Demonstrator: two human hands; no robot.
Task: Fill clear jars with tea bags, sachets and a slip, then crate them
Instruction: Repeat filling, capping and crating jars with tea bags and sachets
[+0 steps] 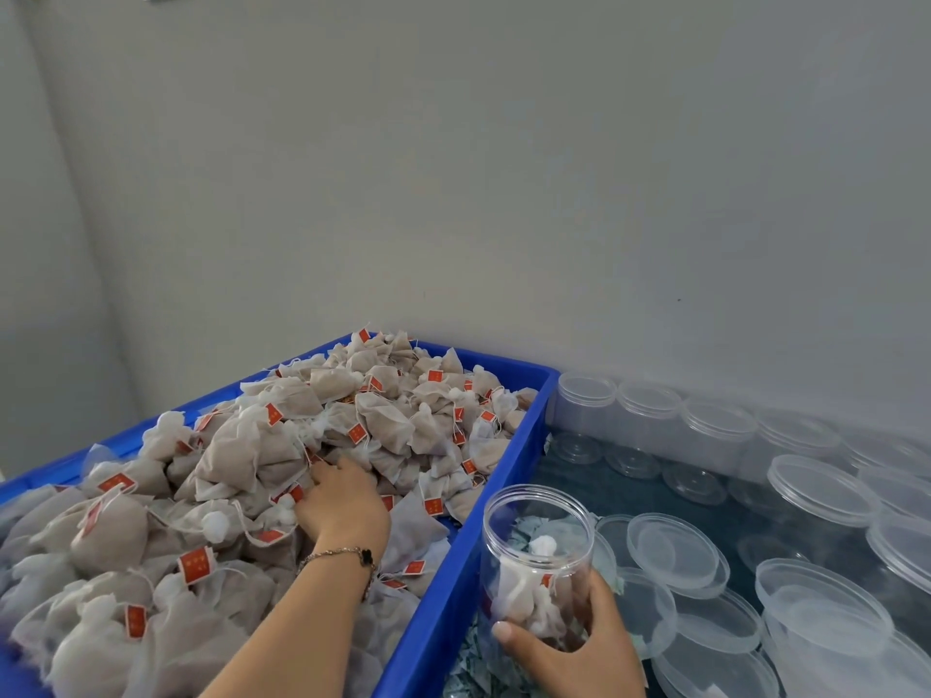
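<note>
Meanwhile the right hand (pixel 569 647) curled its grip round the base of a clear, smooth plastic cylinder jar (pixel 538 561), upright with its open mouth up, beside the blue plastic crate (pixel 473 536) and holding a few soft mesh tea bags. The left hand (pixel 342 501) dug its fingers into the crate's heap of crumpled, red-tagged beige tea bags (pixel 242 471); what they gripped was hidden.

Packing workshop: heaped tea bags (pixel 282 445) (bulk crate), stacked jars (pixel 715 430).

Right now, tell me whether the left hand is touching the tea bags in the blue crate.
Touching. The head view shows the left hand reaching into the heap of tea bags, its fingers buried among them.
</note>
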